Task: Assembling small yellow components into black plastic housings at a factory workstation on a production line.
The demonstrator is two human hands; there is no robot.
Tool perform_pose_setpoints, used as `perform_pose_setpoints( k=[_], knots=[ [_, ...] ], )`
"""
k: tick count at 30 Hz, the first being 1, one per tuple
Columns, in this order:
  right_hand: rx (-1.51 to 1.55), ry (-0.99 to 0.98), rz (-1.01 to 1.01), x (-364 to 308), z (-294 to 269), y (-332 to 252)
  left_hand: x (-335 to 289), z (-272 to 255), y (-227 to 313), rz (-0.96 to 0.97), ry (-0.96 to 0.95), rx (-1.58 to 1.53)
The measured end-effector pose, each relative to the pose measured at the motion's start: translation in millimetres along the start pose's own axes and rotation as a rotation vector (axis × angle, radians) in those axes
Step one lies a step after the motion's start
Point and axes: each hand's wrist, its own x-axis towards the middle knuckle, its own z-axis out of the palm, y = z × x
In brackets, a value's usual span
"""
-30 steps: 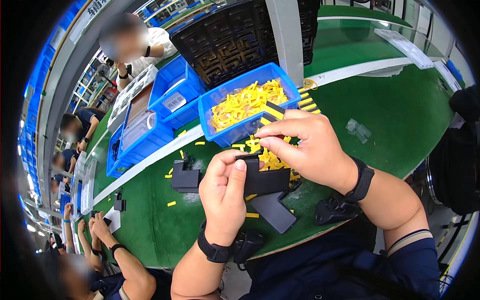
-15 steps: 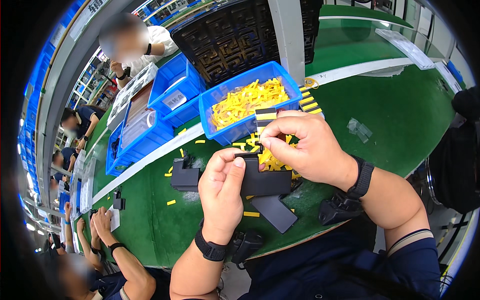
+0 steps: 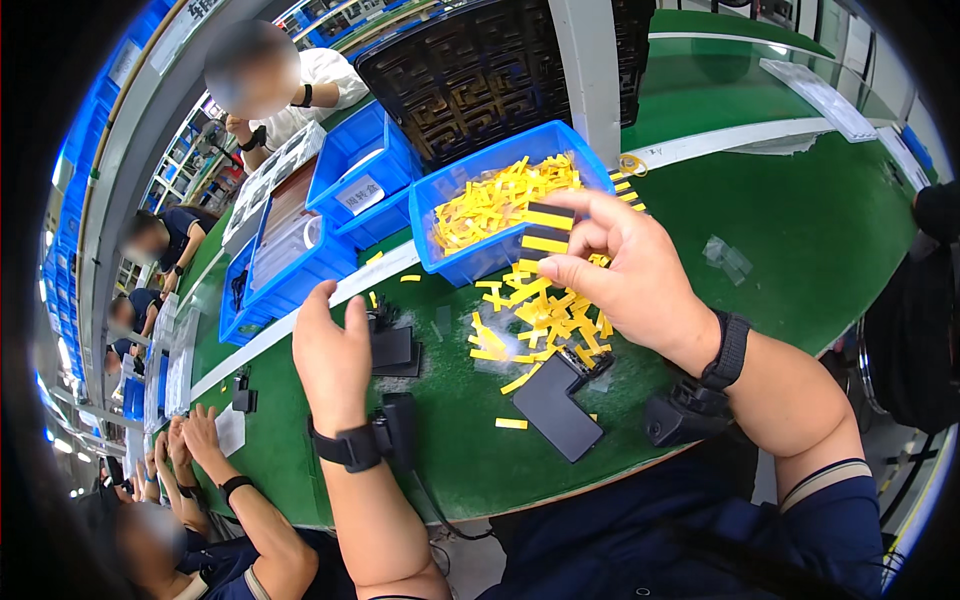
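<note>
My right hand (image 3: 635, 265) pinches a strip with yellow and black stripes (image 3: 547, 243) between thumb and fingers, held up in front of the blue bin. My left hand (image 3: 335, 355) is off to the left, its thumb and fingers apart with nothing visible in them. Just right of it lie flat black L-shaped parts (image 3: 397, 352), partly hidden by the hand. Another black L-shaped part (image 3: 560, 405) rests on the green table below my right hand. A heap of small yellow strips (image 3: 545, 320) spreads between the bin and that part.
A blue bin (image 3: 428, 225) full of yellow pieces stands ahead, with more blue bins (image 3: 375, 228) to its left. A grey post (image 3: 590, 75) rises behind it. Scraps of clear film (image 3: 728, 260) lie at right. Co-workers sit at left, one person's hands (image 3: 200, 435) nearby.
My left hand has let go of the black L-shaped part and moved left, beside the other black parts. The right hand has risen slightly, still pinching the striped strip, which shows more fully.
</note>
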Motion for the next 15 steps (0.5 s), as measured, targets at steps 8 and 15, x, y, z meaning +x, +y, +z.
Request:
perform_pose_setpoints(
  k=[8, 15],
  knots=[
    [0.312, -0.167, 0.156, -8, 10, 2, -42, 14, 81, 0.158, -0.419, -0.872],
    [0.421, -0.058, 0.052, -5, 9, 10, -34, 26, 69, -0.314, -0.676, -1.244]
  ],
)
